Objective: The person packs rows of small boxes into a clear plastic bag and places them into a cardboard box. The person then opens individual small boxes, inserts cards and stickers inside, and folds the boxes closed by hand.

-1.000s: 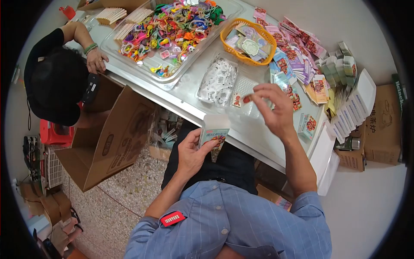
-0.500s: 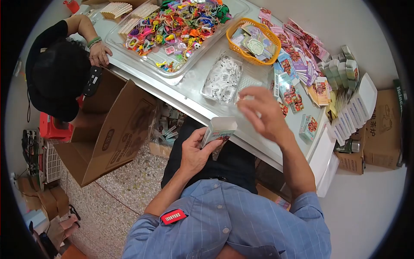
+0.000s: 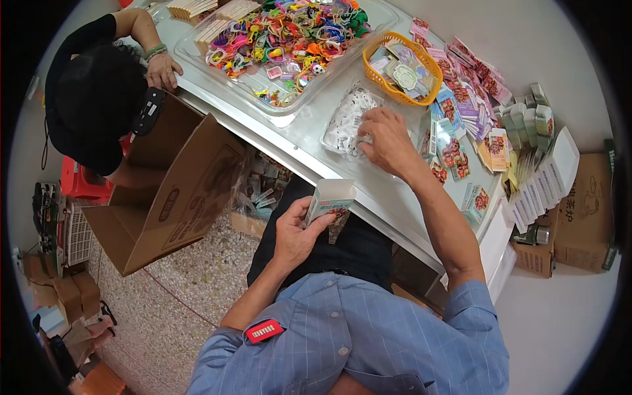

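Observation:
My left hand [image 3: 296, 230] grips a small printed box [image 3: 330, 199] with its top flap up, in front of the table edge. My right hand [image 3: 387, 139] is at the right side of a clear tray of small white packets [image 3: 349, 122], fingers bent down toward the packets. Whether its fingertips hold a packet is hidden. Just beyond is an orange basket [image 3: 431, 66] with printed cards in it. Another printed box [image 3: 474, 201] lies near the table's right edge.
A large clear bin [image 3: 296, 105] holds colourful trinkets. Printed packs [image 3: 461, 99] and stacked cartons [image 3: 543, 174] line the right. At left, a co-worker [image 3: 92, 105] leans over an open cardboard box [image 3: 178, 204]. A red stool [image 3: 82, 181] stands behind it.
My right hand has moved from the table's middle to the tray of white packets. The red item earlier between its fingers is no longer visible. The box in my left hand has tilted slightly.

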Demonstrator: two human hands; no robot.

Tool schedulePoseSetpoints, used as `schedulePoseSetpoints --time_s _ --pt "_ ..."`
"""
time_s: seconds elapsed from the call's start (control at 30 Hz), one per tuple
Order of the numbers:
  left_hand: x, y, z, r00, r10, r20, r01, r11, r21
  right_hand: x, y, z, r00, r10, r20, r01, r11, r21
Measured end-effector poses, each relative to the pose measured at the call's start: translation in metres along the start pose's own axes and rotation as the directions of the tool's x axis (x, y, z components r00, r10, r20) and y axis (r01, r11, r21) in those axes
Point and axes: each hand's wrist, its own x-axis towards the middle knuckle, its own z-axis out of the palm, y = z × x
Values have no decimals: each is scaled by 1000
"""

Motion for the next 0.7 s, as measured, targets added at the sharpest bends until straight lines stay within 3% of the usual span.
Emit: schedulePoseSetpoints --time_s 0.47,0.7 --pt "-1 -3 -3 1000 15 3 -15 1000 -7 -3 2 9 998 30 -48 -29 1000 7" --pt "-2 1 -2 1000 17 1 -17 1000 -22 -1 4 5 998 30 48 -32 998 45"
